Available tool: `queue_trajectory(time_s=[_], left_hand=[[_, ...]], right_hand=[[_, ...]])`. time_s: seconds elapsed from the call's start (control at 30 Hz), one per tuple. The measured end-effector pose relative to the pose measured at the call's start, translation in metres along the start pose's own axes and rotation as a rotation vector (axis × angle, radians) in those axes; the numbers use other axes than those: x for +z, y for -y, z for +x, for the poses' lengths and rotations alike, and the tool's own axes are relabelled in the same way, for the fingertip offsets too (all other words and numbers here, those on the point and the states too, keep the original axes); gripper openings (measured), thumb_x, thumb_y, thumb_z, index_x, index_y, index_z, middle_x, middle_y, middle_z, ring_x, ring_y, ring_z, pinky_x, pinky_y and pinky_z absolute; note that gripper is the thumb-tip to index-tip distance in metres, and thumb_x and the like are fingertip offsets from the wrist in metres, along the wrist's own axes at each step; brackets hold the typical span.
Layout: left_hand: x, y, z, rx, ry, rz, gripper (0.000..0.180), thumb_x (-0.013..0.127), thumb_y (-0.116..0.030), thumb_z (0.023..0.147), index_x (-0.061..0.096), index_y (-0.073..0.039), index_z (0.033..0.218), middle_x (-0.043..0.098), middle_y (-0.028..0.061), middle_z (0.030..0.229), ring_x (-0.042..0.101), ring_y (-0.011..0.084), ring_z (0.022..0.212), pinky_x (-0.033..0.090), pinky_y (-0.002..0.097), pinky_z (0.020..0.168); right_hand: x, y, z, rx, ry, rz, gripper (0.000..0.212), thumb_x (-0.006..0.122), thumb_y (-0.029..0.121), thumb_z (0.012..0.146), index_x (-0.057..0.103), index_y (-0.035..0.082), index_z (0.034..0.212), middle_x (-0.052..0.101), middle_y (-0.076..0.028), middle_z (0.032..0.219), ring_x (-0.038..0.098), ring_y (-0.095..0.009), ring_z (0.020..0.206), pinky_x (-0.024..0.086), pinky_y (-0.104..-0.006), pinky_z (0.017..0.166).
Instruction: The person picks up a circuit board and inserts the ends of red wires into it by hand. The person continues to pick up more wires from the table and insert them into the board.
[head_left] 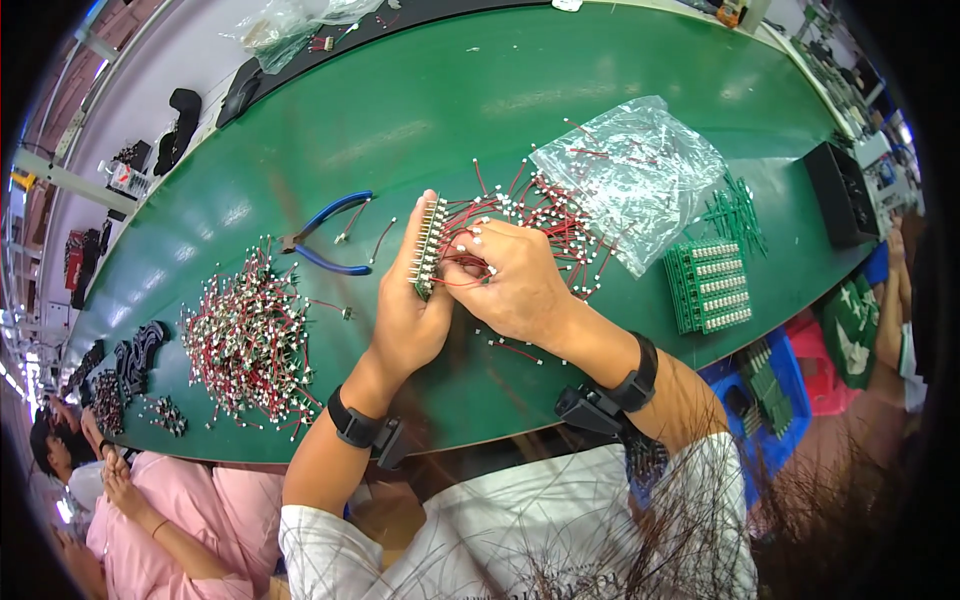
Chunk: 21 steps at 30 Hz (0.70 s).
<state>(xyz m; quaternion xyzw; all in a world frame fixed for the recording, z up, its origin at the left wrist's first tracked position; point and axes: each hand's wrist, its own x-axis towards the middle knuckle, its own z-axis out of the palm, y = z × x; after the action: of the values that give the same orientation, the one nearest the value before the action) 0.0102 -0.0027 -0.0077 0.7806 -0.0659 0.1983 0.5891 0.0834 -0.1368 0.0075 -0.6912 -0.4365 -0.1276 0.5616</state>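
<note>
My left hand (405, 320) grips a narrow green circuit board (430, 245) with a row of small white connectors along it, held upright above the table. Close against the board, my right hand (525, 280) is closed in a pinch on red wires (475, 268) with small white plugs at their ends. Several wires run from the board's edge toward the fingers. Which plugs sit in the connectors is too small to tell. Just beyond my right hand lies a loose heap of similar red wires (570, 222).
Blue-handled pliers (340, 205) lie left of my hands, near a big pile of short wired parts (250, 350). At right are a clear plastic bag (650, 165), stacked green boards (683, 290), thin green strips (742, 212) and a black box (838, 195). People sit on both sides.
</note>
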Motion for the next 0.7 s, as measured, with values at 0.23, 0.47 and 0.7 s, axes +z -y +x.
queue_trajectory(time_s=[0.23,0.47,0.7], left_hand=[[-0.0033,-0.0026,0.0003,0.026,0.008,0.084,0.072,0.045,0.015,0.082,0.023,0.006,0.150,0.048,0.0217,0.142,0.056,0.0240,0.120,0.042,0.0323,0.101],[-0.0042,0.0017,-0.0017,0.008,0.067,0.168,0.074,0.045,0.015,0.081,0.021,0.005,0.150,0.048,0.0248,0.141,0.056,0.0300,0.123,0.042,0.0344,0.102],[-0.0025,0.0023,0.0012,0.021,-0.018,0.065,0.072,0.044,0.015,0.080,0.025,0.006,0.149,0.053,0.0221,0.137,0.057,0.0246,0.121,0.042,0.0326,0.103]], right_hand=[[-0.0017,0.0007,-0.0006,0.037,0.033,-0.009,0.013,0.073,0.005,0.075,0.062,-0.001,0.077,0.058,-0.013,0.067,0.058,-0.029,0.057,0.046,-0.0376,0.051],[-0.0049,-0.0030,0.0013,0.024,0.070,-0.053,0.013,0.073,0.008,0.076,0.063,0.000,0.074,0.057,-0.013,0.064,0.058,-0.029,0.056,0.045,-0.0380,0.050],[-0.0020,-0.0053,0.0043,-0.017,0.046,-0.032,0.012,0.072,0.008,0.078,0.063,0.000,0.079,0.058,-0.014,0.067,0.058,-0.029,0.055,0.045,-0.0380,0.051]])
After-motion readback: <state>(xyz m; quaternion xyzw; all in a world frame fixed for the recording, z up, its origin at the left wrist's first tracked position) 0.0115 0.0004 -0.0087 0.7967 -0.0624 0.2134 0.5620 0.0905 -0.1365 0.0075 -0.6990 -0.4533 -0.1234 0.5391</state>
